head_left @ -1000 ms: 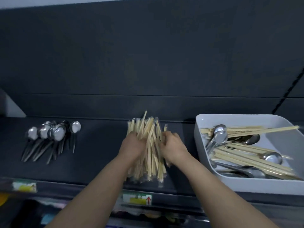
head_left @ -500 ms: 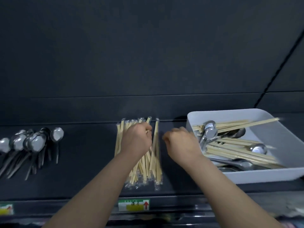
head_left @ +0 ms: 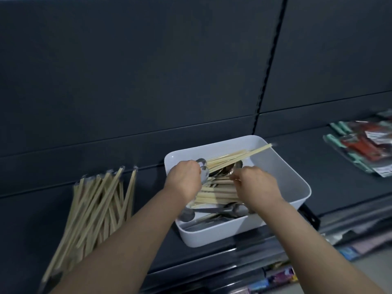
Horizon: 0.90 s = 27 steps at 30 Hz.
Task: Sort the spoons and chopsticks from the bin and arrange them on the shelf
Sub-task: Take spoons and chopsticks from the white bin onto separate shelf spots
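Observation:
A white bin (head_left: 282, 172) sits on the dark shelf (head_left: 148, 187) and holds loose wooden chopsticks (head_left: 229, 159) and metal spoons (head_left: 231, 209). Both hands are inside it. My left hand (head_left: 183, 180) is at the bin's left side, fingers curled round the handles of two spoons whose bowls (head_left: 203, 170) stick out beside it. My right hand (head_left: 257, 186) is over the middle, its curled fingertips pinching chopsticks (head_left: 218, 182) in the heap. A fanned pile of wrapped chopsticks (head_left: 99, 209) lies on the shelf to the left.
A dark back panel (head_left: 148, 71) rises behind the shelf. Packaged goods in red and teal (head_left: 364, 145) lie on the shelf at far right. Lower shelves with coloured packets (head_left: 280, 276) show below the front edge.
Both hands left the chopstick pile on the shelf and moved right into the bin. The view swung right, so the spoon group on the far left is out of sight.

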Available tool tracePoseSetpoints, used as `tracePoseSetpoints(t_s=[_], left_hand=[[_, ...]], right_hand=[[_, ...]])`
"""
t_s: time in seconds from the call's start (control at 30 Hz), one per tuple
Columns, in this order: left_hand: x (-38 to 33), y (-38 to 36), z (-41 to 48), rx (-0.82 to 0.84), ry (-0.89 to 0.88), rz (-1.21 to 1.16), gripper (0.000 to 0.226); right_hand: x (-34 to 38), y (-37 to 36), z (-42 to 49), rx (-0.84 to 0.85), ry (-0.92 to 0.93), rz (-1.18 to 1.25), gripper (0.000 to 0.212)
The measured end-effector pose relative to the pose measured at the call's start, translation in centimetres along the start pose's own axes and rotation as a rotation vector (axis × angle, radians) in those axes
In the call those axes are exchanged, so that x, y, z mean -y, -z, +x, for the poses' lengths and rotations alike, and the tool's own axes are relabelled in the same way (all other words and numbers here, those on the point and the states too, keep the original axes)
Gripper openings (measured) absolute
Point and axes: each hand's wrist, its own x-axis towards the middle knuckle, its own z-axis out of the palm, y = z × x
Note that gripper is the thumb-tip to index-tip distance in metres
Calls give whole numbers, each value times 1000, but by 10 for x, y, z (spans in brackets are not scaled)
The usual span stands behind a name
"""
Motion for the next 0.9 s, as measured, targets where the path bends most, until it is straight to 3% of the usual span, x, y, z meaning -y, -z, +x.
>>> tracePoseSetpoints(t_s=[0.07, 0.17, 0.3, 0.43, 0.5, 0.63, 0.8, 0.9], left_hand=[[-10, -6, 8, 102, 39, 150, 6], [-12, -19, 15, 192, 117, 240, 22], [-11, -25, 16, 207, 215, 129, 8], [-14, -18, 15, 182, 271, 8, 7], [-15, -15, 16, 173, 299, -69, 17], [-14, -12, 12, 90, 358, -215, 37], [-17, -5, 7, -115, 356, -231, 10], [-12, 0, 6, -177, 368, -241, 15]], right_hand=[[-15, -2, 3, 57, 3, 12, 33], [-29, -7, 8, 109, 12, 59, 33], [-37, -11, 15, 161, 41, 117, 29], [-38, -11, 28, 197, 76, 107, 30], [-35, -8, 33, 222, 91, 108, 33], [-26, -7, 39, 242, 96, 118, 26], [-13, -9, 40, 294, 99, 187, 22], [-5, -8, 39, 306, 102, 164, 22]])
